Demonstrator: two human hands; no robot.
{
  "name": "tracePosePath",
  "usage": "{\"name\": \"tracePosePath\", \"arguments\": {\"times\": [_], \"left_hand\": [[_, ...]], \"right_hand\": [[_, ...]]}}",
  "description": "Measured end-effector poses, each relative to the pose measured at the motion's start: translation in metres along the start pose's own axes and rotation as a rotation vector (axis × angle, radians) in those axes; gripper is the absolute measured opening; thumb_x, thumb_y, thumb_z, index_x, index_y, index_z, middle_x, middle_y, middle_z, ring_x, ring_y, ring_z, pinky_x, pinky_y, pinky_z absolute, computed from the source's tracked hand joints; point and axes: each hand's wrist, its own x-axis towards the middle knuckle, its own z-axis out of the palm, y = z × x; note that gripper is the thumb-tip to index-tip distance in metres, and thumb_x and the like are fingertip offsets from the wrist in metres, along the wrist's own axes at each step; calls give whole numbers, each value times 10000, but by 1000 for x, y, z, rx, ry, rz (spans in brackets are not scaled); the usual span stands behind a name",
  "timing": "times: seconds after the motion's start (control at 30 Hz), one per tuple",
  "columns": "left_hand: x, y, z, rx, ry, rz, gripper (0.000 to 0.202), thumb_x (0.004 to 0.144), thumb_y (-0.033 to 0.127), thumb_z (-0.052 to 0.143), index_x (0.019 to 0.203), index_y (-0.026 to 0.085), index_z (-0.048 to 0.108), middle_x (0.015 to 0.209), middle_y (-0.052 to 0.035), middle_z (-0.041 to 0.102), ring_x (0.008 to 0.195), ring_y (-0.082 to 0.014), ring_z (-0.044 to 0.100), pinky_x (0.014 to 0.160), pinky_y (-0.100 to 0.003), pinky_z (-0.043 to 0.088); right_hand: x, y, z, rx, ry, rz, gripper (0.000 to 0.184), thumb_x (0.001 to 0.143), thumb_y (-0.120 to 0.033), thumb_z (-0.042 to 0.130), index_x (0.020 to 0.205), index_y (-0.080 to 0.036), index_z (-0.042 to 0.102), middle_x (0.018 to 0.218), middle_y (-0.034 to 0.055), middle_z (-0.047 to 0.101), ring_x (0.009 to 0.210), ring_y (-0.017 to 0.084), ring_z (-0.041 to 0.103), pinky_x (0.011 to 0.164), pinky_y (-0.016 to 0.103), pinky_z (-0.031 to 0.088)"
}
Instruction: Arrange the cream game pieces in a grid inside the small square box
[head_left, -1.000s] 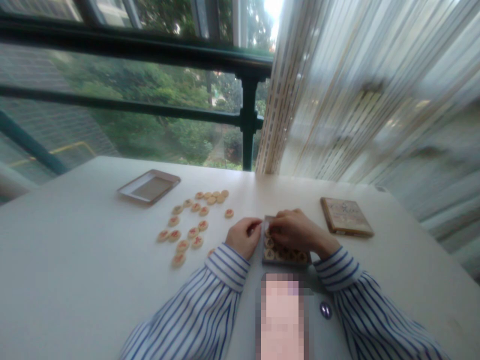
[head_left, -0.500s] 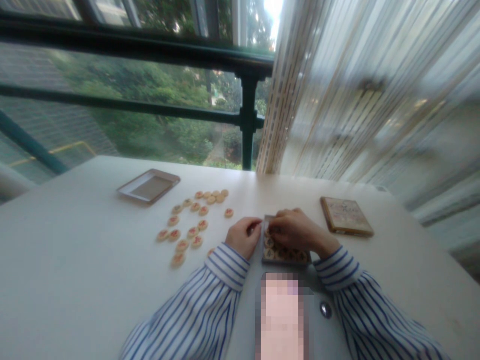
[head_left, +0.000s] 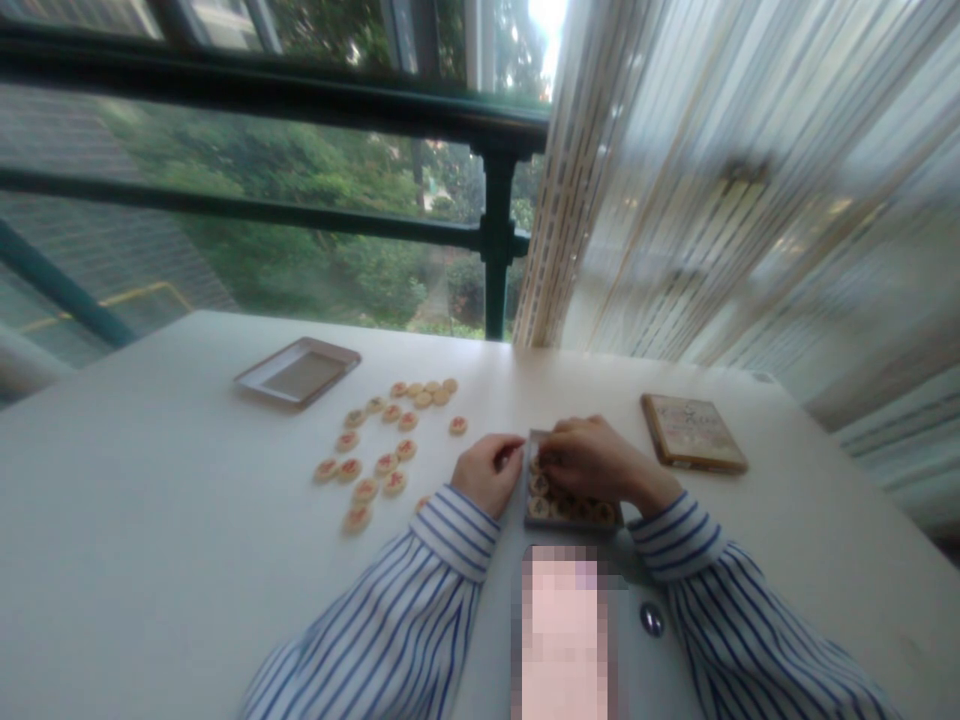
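Note:
A shallow grey box [head_left: 534, 522] lies in front of me, with round wooden Chinese chess pieces [head_left: 562, 508] laid in rows inside; dark characters show on them. My right hand [head_left: 589, 458] reaches over the box, its fingers curled down onto a piece near the upper left, and it hides much of the inside. At the box's left rim rests my left hand [head_left: 487, 472], closed, with thumb and forefinger at the upper left corner. Left of it, several loose pieces [head_left: 386, 463], mostly with red characters, are scattered on the white table [head_left: 187, 560].
An open tray-like lid [head_left: 300, 372] lies at the back left. A flat brown box [head_left: 694, 432] with writing on top is to the right. A small dark oval object [head_left: 652, 619] sits near my right sleeve. Behind the table are a green railing [head_left: 496, 230] and a string curtain [head_left: 570, 200].
The right hand has shifted very slightly over the box, and the front row of pieces shows a little more clearly. The left hand and the loose pieces stay put.

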Motion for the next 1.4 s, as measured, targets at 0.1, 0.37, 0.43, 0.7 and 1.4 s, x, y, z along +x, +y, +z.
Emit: {"name": "tracePosePath", "arguments": {"times": [0.1,0.37,0.43,0.7,1.4], "left_hand": [[0,1,0,12,-1,7,183,754,229,519,854,172,661,851,-47,690,776,-154,630,720,-271,513],[0,2,0,5,11,-1,181,753,232,521,852,171,659,854,-49,690,783,-157,630,727,-275,512],[0,2,0,-1,3,-5,185,754,236,519,855,171,659,852,-50,690,776,-157,630,725,-278,513],[0,2,-1,-17,15,-20,183,745,235,524,848,169,661,859,-54,690,797,-163,632,744,-288,514],[3,12,-13,-102,112,2,183,744,260,550,852,158,656,854,-54,690,782,-156,643,751,-291,528]], "right_hand": [[0,0,0,-10,-4,5,243,828,-330,433,907,-206,627,896,65,602,830,173,536,732,288,319],[0,-1,0,-5,-7,7,225,825,-309,437,893,-214,629,893,63,603,828,172,531,726,286,315],[0,-2,-1,4,-14,10,217,818,-307,451,894,-214,632,891,63,602,833,171,533,732,284,315],[-1,3,-5,19,96,43,229,837,-309,448,932,-208,630,907,64,619,850,163,539,750,275,316],[-5,4,-17,-5,272,129,242,854,-253,410,909,-192,637,886,59,643,823,161,547,751,282,312]]}}
